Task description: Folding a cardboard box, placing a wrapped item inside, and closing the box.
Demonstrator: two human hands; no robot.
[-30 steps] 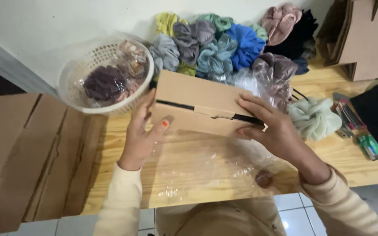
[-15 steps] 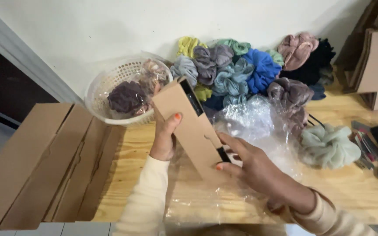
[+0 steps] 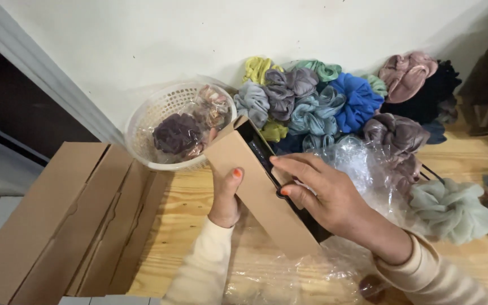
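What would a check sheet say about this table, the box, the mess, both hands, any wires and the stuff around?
Surface: wooden table, partly covered by clear plastic wrap.
Job's things: brown cardboard box, tilted, open side showing a dark inside.
Clutter: white basket holding scrunchies; scrunchie pile against the wall; pale green scrunchie.
Hands: left hand grips the box's lower side; right hand has fingers at its open edge.
Cables: nothing seen.
Surroundings: flat cardboard boxes at left, white wall.

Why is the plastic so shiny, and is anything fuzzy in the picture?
Head view: light glares white off the crinkled clear plastic wrap; the cardboard box and both hands look sharp; the mint scrunchie near the right edge is slightly soft, and the walls lean from lens distortion.
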